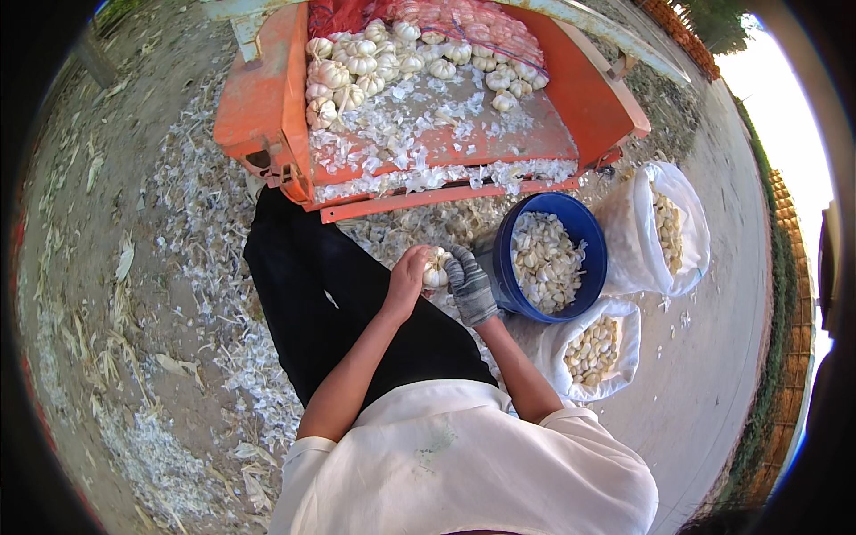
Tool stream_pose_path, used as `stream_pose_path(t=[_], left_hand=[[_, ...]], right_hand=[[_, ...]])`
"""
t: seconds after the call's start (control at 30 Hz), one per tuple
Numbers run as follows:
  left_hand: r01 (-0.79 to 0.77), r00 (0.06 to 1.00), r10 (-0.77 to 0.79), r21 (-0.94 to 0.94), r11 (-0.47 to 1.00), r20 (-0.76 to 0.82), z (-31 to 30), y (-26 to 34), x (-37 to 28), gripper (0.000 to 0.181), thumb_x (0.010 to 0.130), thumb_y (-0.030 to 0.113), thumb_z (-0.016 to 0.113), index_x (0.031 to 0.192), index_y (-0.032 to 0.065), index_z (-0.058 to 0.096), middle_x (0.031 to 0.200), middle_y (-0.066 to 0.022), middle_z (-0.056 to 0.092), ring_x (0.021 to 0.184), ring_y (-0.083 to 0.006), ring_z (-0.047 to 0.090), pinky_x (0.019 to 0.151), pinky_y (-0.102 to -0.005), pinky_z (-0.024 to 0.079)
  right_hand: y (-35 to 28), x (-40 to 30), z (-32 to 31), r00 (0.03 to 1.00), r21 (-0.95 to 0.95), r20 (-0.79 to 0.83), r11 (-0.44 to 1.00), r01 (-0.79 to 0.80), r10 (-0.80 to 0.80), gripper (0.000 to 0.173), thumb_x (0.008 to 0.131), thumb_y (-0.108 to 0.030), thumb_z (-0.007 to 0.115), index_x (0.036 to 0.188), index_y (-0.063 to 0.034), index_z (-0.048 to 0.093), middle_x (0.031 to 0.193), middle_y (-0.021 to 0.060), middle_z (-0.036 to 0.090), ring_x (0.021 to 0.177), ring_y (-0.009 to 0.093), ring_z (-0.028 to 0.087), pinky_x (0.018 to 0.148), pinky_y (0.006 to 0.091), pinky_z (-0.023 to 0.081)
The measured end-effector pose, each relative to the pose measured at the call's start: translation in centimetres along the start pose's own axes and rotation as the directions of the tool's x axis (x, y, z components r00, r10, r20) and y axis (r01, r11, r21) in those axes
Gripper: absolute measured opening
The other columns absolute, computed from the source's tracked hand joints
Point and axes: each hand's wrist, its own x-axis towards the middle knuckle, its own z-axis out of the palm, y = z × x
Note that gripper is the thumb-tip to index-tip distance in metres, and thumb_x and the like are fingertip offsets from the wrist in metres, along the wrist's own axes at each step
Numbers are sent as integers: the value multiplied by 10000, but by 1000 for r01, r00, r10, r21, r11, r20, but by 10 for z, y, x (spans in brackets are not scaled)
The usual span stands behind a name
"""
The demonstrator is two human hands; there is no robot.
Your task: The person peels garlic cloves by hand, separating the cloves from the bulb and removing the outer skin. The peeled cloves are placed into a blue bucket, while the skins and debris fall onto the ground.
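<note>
Between my two hands, above my lap, is a whole garlic bulb. My bare left hand grips its left side. On its other side my right hand, in a grey striped knit glove, presses its fingers against the bulb. Just right of the gloved hand stands a blue plastic bucket holding many loose garlic cloves. In front of me is an orange metal bed with a heap of garlic bulbs at its far side and papery skins scattered over its near part.
A red mesh sack lies behind the bulbs. Two white woven sacks of cloves, a larger one and a smaller one, stand beside the bucket. A pale metal bar crosses above the bed. Garlic skins litter the ground at left.
</note>
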Motion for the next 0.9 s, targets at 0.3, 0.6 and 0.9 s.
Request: stream_pose_path(t=[0.3, 0.6, 0.9], left_hand=[[128, 991, -101, -380, 916, 91, -1, 10, 1, 359, 942, 312, 319, 1158, 55, 446, 939, -68, 572, 682, -139, 554, 491, -284, 446], [215, 976, -192, -567, 795, 101, -5, 14, 9, 304, 929, 298, 304, 1076, 96, 478, 848, -67, 600, 617, -126, 558, 476, -261, 433], [379, 891, -259, -298, 876, 373, 9, 16, -6, 270, 908, 279, 406, 934, 45, 539, 820, -96, 597, 692, -210, 608, 528, -342, 509]], right_hand=[[-6, -7, -3, 969, 707, 159, 663, -245, 189, 203, 893, -122, 460, 1073, -53, 524, 964, 79, 584, 812, 185, 591, 696, 300, 499], [-39, -12, -49, 920, 868, 345, 310, -389, 188, 304, 856, -68, 502, 1158, -29, 487, 1042, 94, 567, 951, 230, 570, 839, 353, 489], [-24, -28, -74, 992, 508, 127, 858, -73, 9, 464, 813, -41, 586, 1247, -29, 422, 1106, 45, 536, 975, 122, 518, 848, 260, 441]])
